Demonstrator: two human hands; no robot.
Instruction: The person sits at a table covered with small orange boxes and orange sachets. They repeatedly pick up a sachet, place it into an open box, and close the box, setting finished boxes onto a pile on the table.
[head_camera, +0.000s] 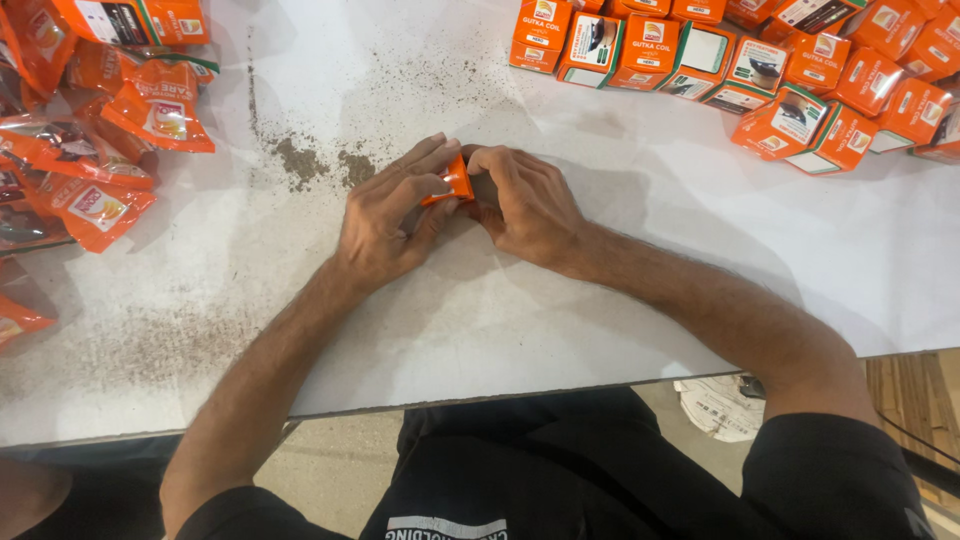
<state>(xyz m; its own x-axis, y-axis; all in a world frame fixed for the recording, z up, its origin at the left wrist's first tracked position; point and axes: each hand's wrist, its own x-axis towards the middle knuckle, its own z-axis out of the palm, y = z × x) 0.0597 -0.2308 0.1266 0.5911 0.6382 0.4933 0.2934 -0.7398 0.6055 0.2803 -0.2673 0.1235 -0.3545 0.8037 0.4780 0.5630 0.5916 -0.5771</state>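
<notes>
Both my hands meet at the middle of a white table (620, 290). My left hand (385, 215) and my right hand (525, 205) together pinch a small orange box (455, 182), mostly hidden by the fingers. The left thumb and forefinger hold its near corner. The right fingers curl over its right side.
Several small orange boxes (760, 60) lie in a heap at the top right. A pile of orange foil pouches (95, 120) covers the left edge. Dark powder (300, 160) is scattered left of my hands. The table's front edge runs just before my black shirt.
</notes>
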